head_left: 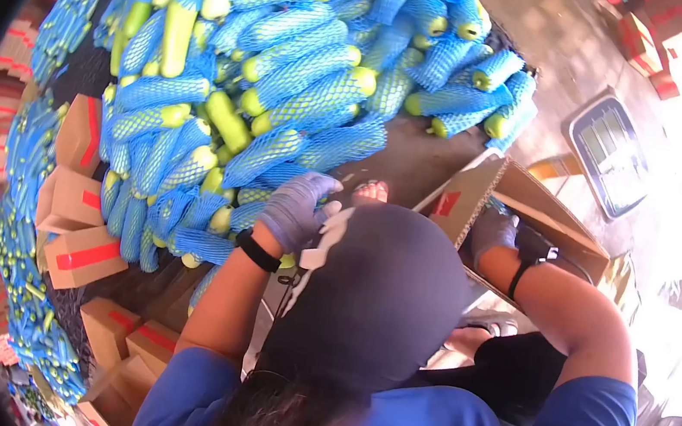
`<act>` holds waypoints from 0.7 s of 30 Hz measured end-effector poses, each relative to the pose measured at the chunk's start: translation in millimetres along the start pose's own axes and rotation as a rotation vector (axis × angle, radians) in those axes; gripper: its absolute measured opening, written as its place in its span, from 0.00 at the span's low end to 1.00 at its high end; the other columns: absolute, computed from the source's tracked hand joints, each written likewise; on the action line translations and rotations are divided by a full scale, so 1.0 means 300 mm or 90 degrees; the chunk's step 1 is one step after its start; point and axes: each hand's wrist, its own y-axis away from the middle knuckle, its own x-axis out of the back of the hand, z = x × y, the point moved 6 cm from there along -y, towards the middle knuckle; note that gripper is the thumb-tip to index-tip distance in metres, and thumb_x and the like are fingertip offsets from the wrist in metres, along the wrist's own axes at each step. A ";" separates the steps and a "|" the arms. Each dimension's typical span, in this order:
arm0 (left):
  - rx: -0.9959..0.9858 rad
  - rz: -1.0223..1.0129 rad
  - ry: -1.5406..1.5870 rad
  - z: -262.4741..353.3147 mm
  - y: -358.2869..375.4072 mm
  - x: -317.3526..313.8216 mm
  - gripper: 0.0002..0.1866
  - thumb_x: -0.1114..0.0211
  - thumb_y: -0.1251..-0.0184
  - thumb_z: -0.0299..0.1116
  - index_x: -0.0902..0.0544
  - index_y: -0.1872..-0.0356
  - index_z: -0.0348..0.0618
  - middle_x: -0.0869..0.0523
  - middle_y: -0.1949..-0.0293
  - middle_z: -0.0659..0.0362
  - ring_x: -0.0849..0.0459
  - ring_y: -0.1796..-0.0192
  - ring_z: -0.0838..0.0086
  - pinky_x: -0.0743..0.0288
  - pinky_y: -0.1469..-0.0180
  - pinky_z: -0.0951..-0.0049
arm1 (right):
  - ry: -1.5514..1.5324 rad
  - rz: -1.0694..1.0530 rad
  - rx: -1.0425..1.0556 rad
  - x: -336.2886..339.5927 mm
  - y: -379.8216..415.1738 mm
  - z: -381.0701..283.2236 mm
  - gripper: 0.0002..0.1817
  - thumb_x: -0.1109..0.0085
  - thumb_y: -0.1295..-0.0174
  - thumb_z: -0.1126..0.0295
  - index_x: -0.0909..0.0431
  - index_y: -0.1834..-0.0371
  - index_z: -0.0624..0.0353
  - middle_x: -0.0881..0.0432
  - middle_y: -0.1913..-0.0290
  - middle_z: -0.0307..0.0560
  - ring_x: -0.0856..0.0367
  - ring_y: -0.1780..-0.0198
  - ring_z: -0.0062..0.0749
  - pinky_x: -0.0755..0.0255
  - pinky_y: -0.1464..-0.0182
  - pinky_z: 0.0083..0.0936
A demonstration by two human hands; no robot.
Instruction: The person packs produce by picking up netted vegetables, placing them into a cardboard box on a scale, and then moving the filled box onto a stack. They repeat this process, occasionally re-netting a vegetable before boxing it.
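Observation:
My left hand (298, 211), in a grey glove, is at the near edge of a big heap of long green gourds (312, 109) in blue foam nets. Its fingers point right, with the thumb apart and nothing visible between them. On the right, my gloved right hand (495, 233) reaches inside an open cardboard box (562, 218). A bit of a blue-netted gourd (496, 205) shows at its curled fingertips; the rest of it is hidden by the hand and the box wall.
Cardboard boxes with red tape (86, 256) stand along the left side of the heap. More netted gourds (31, 213) lie beyond them at far left. A grey-rimmed crate or tray (608, 155) is on the floor at upper right. A dark cap (373, 296) covers the lower middle.

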 end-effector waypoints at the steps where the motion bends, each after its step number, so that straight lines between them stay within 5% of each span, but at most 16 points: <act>1: 0.002 0.014 -0.034 0.048 -0.003 -0.011 0.22 0.33 0.35 0.45 0.17 0.45 0.43 0.14 0.48 0.48 0.17 0.44 0.55 0.25 0.39 0.57 | 0.060 0.001 0.022 0.005 0.028 0.036 0.39 0.30 0.43 0.48 0.29 0.29 0.50 0.19 0.36 0.51 0.17 0.39 0.53 0.29 0.38 0.61; 3: 0.098 0.041 -0.123 -0.106 -0.027 0.161 0.22 0.33 0.35 0.45 0.17 0.44 0.43 0.15 0.46 0.48 0.17 0.44 0.54 0.25 0.39 0.57 | 0.094 0.064 0.067 0.125 -0.082 -0.103 0.38 0.32 0.42 0.48 0.29 0.29 0.51 0.19 0.36 0.52 0.17 0.38 0.51 0.29 0.37 0.58; 5: 0.187 0.059 -0.204 -0.204 0.043 0.143 0.25 0.32 0.37 0.47 0.17 0.44 0.43 0.16 0.45 0.47 0.17 0.43 0.53 0.25 0.37 0.57 | 0.162 -0.057 0.195 0.268 0.110 -0.047 0.38 0.33 0.41 0.49 0.29 0.29 0.54 0.18 0.37 0.56 0.17 0.39 0.47 0.27 0.36 0.46; 9: 0.387 0.167 -0.279 -0.393 0.165 0.358 0.32 0.29 0.40 0.49 0.23 0.37 0.43 0.17 0.43 0.45 0.19 0.39 0.53 0.26 0.35 0.57 | -0.173 -0.118 0.206 0.429 0.258 0.072 0.40 0.32 0.42 0.47 0.29 0.29 0.56 0.18 0.39 0.56 0.18 0.39 0.49 0.27 0.34 0.37; 11: 0.532 0.205 -0.444 -0.483 0.219 0.554 0.40 0.26 0.43 0.44 0.31 0.30 0.47 0.24 0.35 0.49 0.21 0.37 0.50 0.27 0.34 0.58 | -0.315 -0.170 0.185 0.516 0.335 0.126 0.34 0.31 0.41 0.55 0.26 0.32 0.55 0.17 0.40 0.55 0.16 0.42 0.48 0.25 0.37 0.36; 12: 0.523 0.315 -0.507 -0.538 0.251 0.651 0.41 0.27 0.45 0.40 0.32 0.28 0.51 0.28 0.31 0.52 0.27 0.32 0.50 0.31 0.30 0.56 | -0.313 -0.164 0.190 0.526 0.357 0.158 0.34 0.31 0.41 0.55 0.26 0.32 0.55 0.17 0.40 0.55 0.16 0.42 0.48 0.25 0.37 0.36; 15: 0.526 0.333 -0.711 -0.768 0.282 0.873 0.47 0.31 0.45 0.33 0.42 0.22 0.57 0.35 0.25 0.54 0.41 0.21 0.51 0.45 0.22 0.50 | -0.332 -0.036 0.233 0.553 0.402 0.259 0.28 0.29 0.43 0.67 0.23 0.37 0.56 0.15 0.47 0.53 0.14 0.49 0.44 0.21 0.42 0.33; 18: 0.474 0.310 -0.737 -0.815 0.229 0.990 0.49 0.32 0.44 0.33 0.46 0.20 0.59 0.34 0.25 0.55 0.42 0.20 0.53 0.47 0.21 0.52 | -0.372 0.014 0.158 0.554 0.420 0.324 0.25 0.29 0.46 0.76 0.22 0.42 0.59 0.16 0.58 0.49 0.14 0.54 0.36 0.20 0.48 0.29; 21: 0.422 0.192 -0.833 -0.883 0.132 0.996 0.53 0.27 0.46 0.39 0.48 0.20 0.56 0.29 0.30 0.53 0.36 0.23 0.57 0.48 0.21 0.53 | -0.365 0.009 0.148 0.497 0.410 0.370 0.24 0.30 0.45 0.76 0.21 0.43 0.60 0.15 0.55 0.50 0.14 0.53 0.39 0.20 0.47 0.30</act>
